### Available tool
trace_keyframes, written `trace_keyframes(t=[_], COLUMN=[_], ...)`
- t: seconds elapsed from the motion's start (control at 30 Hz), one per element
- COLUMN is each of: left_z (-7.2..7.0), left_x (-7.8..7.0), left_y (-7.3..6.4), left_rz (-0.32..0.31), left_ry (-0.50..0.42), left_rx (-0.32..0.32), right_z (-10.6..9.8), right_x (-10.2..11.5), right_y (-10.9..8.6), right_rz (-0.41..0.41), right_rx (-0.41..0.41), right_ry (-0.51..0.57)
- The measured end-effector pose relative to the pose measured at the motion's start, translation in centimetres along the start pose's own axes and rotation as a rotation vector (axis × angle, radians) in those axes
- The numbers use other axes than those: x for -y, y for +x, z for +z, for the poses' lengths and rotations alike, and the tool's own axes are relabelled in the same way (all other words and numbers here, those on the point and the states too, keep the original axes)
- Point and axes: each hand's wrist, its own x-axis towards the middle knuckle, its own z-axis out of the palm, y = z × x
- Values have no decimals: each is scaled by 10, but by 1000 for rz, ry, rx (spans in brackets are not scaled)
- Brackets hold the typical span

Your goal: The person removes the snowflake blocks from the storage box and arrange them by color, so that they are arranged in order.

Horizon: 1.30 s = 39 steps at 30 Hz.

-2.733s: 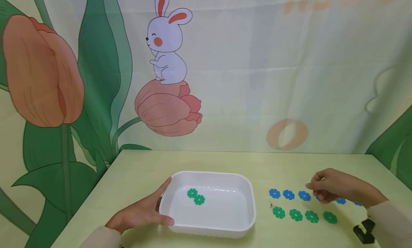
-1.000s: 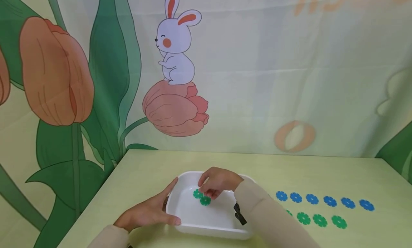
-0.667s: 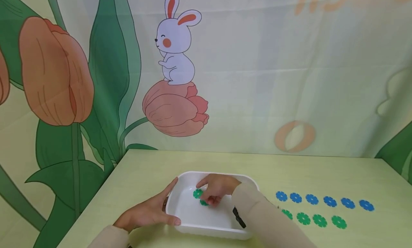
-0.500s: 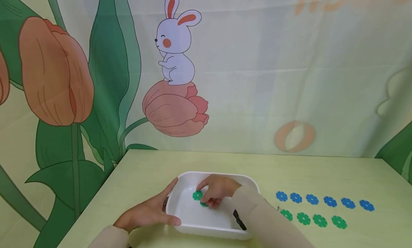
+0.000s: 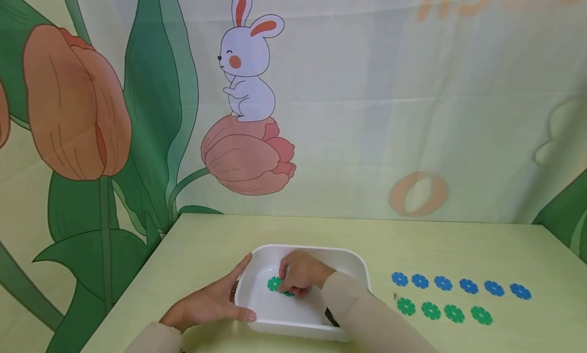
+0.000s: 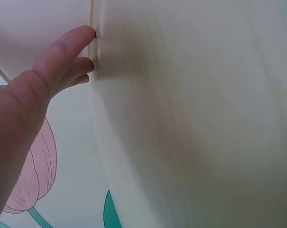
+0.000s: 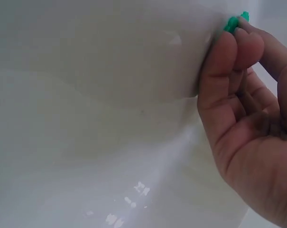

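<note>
My left hand [image 5: 208,302] holds the left end of a white plastic tray [image 5: 316,325], its thumb on the near corner and a finger along the far corner. Fingers of that hand press the tray's outer wall in the left wrist view. Inside the tray, my right hand [image 5: 302,271] pinches a green flower-shaped disc [image 5: 288,293], mostly hidden under its fingertips. A second green disc [image 5: 274,283] lies just left of those fingers on the tray floor. In the right wrist view, bits of green disc [image 7: 232,23] show at the fingertips.
Right of the tray, several blue flower-shaped discs [image 5: 443,283] lie in a row on the pale yellow table [image 5: 458,246]. A shorter row of green discs [image 5: 431,310] lies nearer. A printed curtain [image 5: 344,113] with a rabbit and tulips hangs behind the table.
My right hand has come from above the blue row into the tray. Lately it has shifted slightly left and nearer, with the two green discs. The left hand keeps its hold.
</note>
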Motion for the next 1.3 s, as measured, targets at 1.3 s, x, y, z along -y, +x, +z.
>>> trace_keyframes(t=[1.3], left_z=[-1], left_x=[2], left_y=[1], left_rz=[-6], left_ry=[23], left_rx=[-23], right_z=[-46], right_x=[0], right_y=[-24], right_rz=[-4], right_rx=[114], right_ry=[248])
